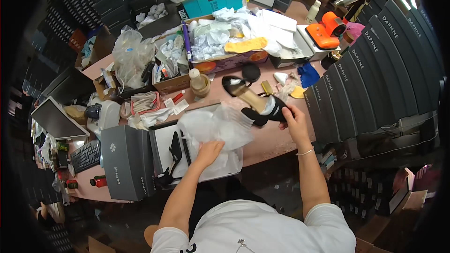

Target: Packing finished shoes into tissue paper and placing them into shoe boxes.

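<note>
My right hand (295,122) grips a black shoe (277,110) by its toe end, above the table right of the open box. The shoe's tan insole faces up, and pale stuffing shows near its toe. My left hand (211,153) is closed on a crinkled, translucent white wrapping sheet (211,129) spread over the open shoe box (161,137). Left of the sheet, a second black shoe (175,150) with a slim heel lies in that box. Both thumbs show, but some fingertips are hidden.
Closed dark grey shoe boxes (124,161) stand at the left, and a tall row of grey boxes (349,84) borders the right. Behind are a carton of crumpled paper (220,30), a small bottle (199,82), an orange device (326,30) and a round black lid (251,71).
</note>
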Motion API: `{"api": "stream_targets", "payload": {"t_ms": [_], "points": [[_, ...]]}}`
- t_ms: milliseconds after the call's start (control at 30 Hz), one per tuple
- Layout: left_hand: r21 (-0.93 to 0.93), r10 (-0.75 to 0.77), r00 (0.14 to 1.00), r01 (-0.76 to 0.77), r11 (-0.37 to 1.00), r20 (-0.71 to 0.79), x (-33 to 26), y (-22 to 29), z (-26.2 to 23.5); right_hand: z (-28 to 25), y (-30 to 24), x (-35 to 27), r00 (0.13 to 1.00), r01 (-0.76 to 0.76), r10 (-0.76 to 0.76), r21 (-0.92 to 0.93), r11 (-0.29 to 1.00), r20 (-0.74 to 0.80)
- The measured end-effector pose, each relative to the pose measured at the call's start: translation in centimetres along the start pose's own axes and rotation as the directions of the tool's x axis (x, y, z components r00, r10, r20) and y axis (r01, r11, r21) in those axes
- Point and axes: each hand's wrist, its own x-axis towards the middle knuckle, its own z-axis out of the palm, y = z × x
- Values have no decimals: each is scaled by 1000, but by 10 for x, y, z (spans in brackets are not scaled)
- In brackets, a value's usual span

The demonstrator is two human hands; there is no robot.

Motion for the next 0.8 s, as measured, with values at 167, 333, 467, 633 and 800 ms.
{"api": "stream_targets", "payload": {"t_ms": [167, 333, 467, 633, 800], "points": [[-578, -224, 972, 140, 804, -75, 12, 20, -93, -13, -37, -3, 845, -120, 139, -69, 990, 517], [-543, 130, 554, 832, -114, 822, -43, 67, -70, 85, -37, 9, 418, 12, 107, -124, 992, 902], [-667, -162, 695, 555, -498, 700, -83, 50, -44, 141, -34, -30, 589, 748, -404, -284, 600, 700], [-793, -384, 722, 376, -480, 575, -98, 76, -45, 186, -7, -74, 449, 884, -241, -389, 260, 860], [-822, -578, 611, 241, -516, 541, -108, 90, -31, 199, 17, -58, 98, 989, -349, -53, 137, 932]]}}
